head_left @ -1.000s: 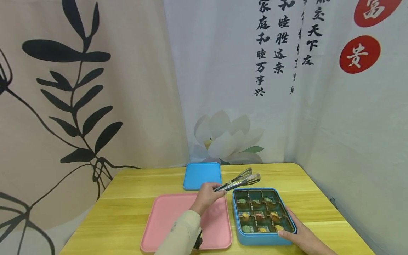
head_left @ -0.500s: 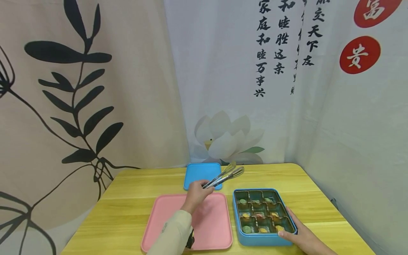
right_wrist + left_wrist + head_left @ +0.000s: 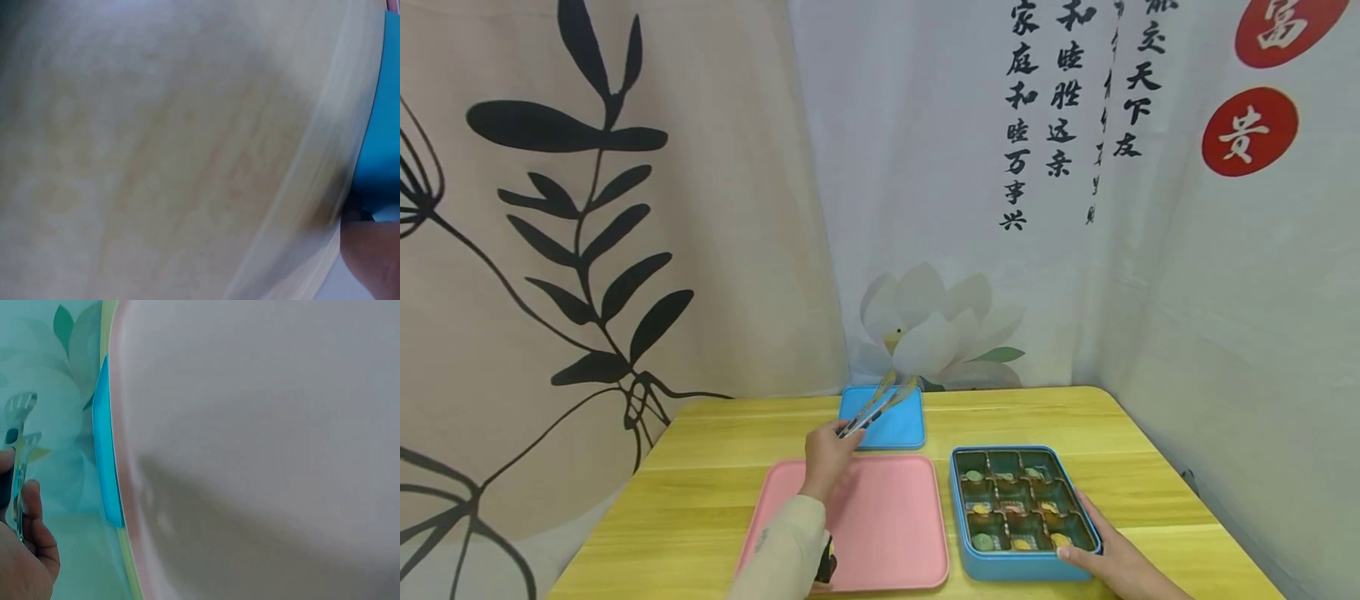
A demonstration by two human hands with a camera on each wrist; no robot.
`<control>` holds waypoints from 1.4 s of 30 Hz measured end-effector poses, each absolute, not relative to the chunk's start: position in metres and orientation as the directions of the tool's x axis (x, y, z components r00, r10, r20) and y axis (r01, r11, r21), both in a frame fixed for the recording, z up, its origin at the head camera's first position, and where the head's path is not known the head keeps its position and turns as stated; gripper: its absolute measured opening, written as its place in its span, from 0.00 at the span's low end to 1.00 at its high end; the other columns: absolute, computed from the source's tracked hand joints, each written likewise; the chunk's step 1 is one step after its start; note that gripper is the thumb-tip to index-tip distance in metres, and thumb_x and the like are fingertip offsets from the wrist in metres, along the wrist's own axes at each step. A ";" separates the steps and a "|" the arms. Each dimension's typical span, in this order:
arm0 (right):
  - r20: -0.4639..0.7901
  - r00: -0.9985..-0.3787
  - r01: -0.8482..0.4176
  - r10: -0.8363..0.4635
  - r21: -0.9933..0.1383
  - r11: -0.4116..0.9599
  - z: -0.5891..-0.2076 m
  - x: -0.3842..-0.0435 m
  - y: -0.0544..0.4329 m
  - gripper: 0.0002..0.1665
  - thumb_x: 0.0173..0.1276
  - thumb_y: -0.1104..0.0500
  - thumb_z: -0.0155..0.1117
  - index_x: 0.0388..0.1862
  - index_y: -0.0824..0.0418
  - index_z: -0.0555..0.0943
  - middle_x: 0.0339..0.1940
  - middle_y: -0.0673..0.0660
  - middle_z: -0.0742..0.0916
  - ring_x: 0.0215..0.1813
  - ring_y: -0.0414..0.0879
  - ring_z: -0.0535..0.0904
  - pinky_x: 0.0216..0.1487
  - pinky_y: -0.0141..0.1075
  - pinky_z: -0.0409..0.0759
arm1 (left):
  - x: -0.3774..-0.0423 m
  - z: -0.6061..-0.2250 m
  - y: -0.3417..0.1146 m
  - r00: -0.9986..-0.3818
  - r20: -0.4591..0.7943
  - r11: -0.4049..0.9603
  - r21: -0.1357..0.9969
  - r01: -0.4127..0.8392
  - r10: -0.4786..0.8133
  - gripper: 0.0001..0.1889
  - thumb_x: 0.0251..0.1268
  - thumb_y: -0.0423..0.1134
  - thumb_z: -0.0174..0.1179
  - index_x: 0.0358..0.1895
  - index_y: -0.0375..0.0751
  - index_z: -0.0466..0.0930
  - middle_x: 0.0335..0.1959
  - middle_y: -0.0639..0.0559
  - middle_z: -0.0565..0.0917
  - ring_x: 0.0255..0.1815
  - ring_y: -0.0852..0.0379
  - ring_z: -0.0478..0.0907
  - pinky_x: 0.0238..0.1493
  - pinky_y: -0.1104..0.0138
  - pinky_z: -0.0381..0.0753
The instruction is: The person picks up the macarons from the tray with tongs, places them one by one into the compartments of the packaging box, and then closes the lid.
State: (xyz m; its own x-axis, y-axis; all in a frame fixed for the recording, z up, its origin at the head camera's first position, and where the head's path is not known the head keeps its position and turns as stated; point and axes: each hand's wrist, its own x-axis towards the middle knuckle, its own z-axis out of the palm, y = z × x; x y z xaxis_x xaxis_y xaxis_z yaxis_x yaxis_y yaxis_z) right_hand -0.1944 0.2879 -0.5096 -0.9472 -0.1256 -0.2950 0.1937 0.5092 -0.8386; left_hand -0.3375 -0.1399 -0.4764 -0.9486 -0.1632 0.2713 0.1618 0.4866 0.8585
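My left hand (image 3: pixel 827 457) grips metal tongs (image 3: pixel 874 414) by the handle end, above the upper left part of a pink tray (image 3: pixel 895 533). The tongs point up and away, their slotted tips apart, in front of a small blue tray (image 3: pixel 904 433). In the left wrist view, fingers (image 3: pixel 39 534) curl round the tongs (image 3: pixel 20 409). My right hand (image 3: pixel 1112 557) holds the near right corner of a blue box (image 3: pixel 1026 569), thumb over the rim. A dark divided insert (image 3: pixel 1007 492) fills the box, with small green, yellow and reddish pieces in its compartments.
All of it stands on a yellow wood-grain table (image 3: pixel 662 483). The pink tray lies left of the box, and the blue tray sits behind it near the back edge. Printed curtains (image 3: pixel 737 208) hang behind the table and along its right side.
My left hand has moved left with the tongs, from near the box to over the pink tray's left part. The tongs now point more steeply away. My right hand stays on the box.
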 end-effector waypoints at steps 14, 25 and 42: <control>-0.273 -0.955 0.170 -0.119 -0.827 0.536 -0.509 -0.191 0.289 0.60 0.72 0.44 0.61 0.80 0.64 0.32 0.75 0.80 0.43 0.71 0.82 0.41 0.56 0.73 0.61 | -0.335 -0.469 -0.192 -0.869 0.276 0.481 0.875 0.051 -0.410 0.15 0.62 0.38 0.68 0.43 0.27 0.85 0.33 0.38 0.86 0.29 0.49 0.77 0.29 0.62 0.76; -0.278 -0.953 0.172 -0.121 -0.823 0.541 -0.509 -0.194 0.289 0.59 0.72 0.44 0.61 0.80 0.64 0.32 0.75 0.80 0.43 0.71 0.83 0.41 0.55 0.73 0.61 | -0.332 -0.478 -0.242 -0.735 0.311 0.471 0.882 -0.013 -0.603 0.16 0.62 0.37 0.63 0.45 0.24 0.84 0.37 0.30 0.85 0.37 0.35 0.81 0.42 0.46 0.79; -0.279 -0.952 0.172 -0.124 -0.826 0.537 -0.512 -0.196 0.288 0.58 0.73 0.45 0.61 0.80 0.63 0.32 0.75 0.80 0.42 0.71 0.82 0.40 0.56 0.73 0.61 | -0.321 -0.487 -0.299 -0.544 0.115 0.212 0.970 -0.119 -0.831 0.21 0.65 0.37 0.59 0.53 0.20 0.78 0.52 0.24 0.78 0.53 0.28 0.74 0.58 0.42 0.71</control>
State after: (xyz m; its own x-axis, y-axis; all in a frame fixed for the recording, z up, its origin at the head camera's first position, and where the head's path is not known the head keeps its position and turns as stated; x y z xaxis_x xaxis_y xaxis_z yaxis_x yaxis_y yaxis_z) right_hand -0.1958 0.2877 -0.5116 -0.9522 -0.1240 -0.2791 0.1721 0.5370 -0.8258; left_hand -0.3208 -0.2995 -0.4872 -0.5440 -0.8312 0.1151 -0.1193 0.2123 0.9699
